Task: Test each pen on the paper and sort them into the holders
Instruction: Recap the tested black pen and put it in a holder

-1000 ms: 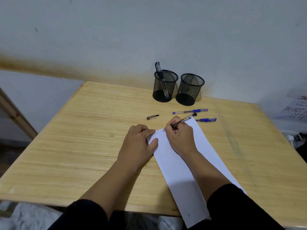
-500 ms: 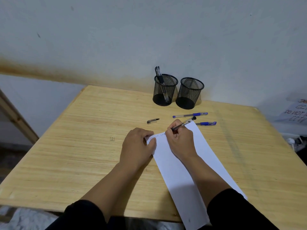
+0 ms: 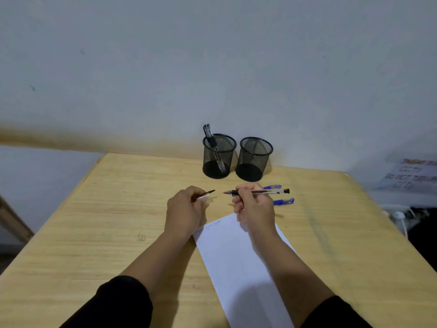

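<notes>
My right hand (image 3: 254, 207) holds a black pen (image 3: 272, 192) level above the table, its bare tip pointing left. My left hand (image 3: 184, 209) grips the pen cap (image 3: 206, 195), whose end points right toward that tip; a small gap separates them. The white paper (image 3: 238, 261) lies under my right forearm, with faint scribbles near its top edge. Two black mesh holders stand by the wall: the left holder (image 3: 218, 157) contains two black pens, the right holder (image 3: 254, 159) looks empty. Two blue pens (image 3: 283, 201) lie behind my right hand, partly hidden.
The wooden table (image 3: 106, 221) runs up to a pale wall. A printed sign (image 3: 411, 176) and white cables (image 3: 402, 216) sit off the table's right edge. A wooden frame leg shows at the far left.
My right hand lifted the pen off the paper and turned it level. My left hand left the paper, picked the cap off the table and brought it near the pen tip.
</notes>
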